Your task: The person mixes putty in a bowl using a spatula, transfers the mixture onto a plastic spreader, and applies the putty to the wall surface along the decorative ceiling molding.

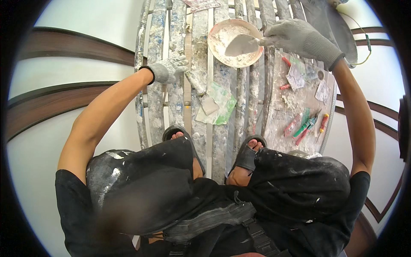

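Note:
My right hand (303, 40), in a grey knit glove, grips a putty knife (240, 46) by its handle. The broad grey blade sits over a round bowl (212, 50) with a reddish rim, which holds white powder (227, 32). Over the left slats, my left hand (167, 70), gloved as well, has its fingers stretched out and holds nothing. Just right of its fingertips lies a second scraper (209, 104), its crusted handle toward the hand and its blade on a crumpled green and white plastic bag (222, 103).
I squat on a paint-spattered slatted platform (176, 107) with gaps between the slats. A board (278, 132) at right carries green-handled pliers (305, 128), a screwdriver (324, 123) and scraps. A large grey bucket (338, 32) stands at the far right. White walls with brown trim flank both sides.

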### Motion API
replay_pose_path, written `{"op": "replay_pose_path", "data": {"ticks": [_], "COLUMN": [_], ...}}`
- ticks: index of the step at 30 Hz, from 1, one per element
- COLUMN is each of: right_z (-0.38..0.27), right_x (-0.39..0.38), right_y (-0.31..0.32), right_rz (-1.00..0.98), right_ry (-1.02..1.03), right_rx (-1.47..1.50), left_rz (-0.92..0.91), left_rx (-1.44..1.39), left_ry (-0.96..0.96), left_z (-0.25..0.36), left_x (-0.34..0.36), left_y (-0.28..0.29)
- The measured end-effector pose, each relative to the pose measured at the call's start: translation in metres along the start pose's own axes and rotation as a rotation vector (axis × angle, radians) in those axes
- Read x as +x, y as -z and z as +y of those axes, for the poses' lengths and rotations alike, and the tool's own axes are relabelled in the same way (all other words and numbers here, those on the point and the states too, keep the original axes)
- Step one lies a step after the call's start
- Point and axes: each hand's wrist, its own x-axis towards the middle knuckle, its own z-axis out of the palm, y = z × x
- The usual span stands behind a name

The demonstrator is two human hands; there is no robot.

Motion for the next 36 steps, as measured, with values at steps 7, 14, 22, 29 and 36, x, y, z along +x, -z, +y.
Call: {"op": "replay_pose_path", "data": {"ticks": [7,14,22,29,36], "right_z": [0.028,0.061,0.063,0.055,0.031], "right_x": [0.016,0.045,0.038,0.042,0.024], "right_y": [-0.006,-0.028,-0.017,-0.017,0.013], "right_rz": [-0.099,0.074,-0.079,-0.13,0.029], "right_ry": [-0.017,0.067,0.042,-0.029,-0.154], "right_rx": [0.173,0.201,0.449,0.336,0.257], "left_rz": [0.005,0.018,0.099,0.142,0.101], "left_rx": [-0.027,0.017,0.014,0.053,0.027], "left_ry": [0.001,-0.021,-0.044,-0.13,-0.124], "left_z": [0.002,0.007,-0.006,-0.004,-0.003], "left_x": [-0.002,-0.009,-0.008,-0.004,-0.013], "left_y": [0.001,0.013,-0.009,-0.002,-0.001]}}
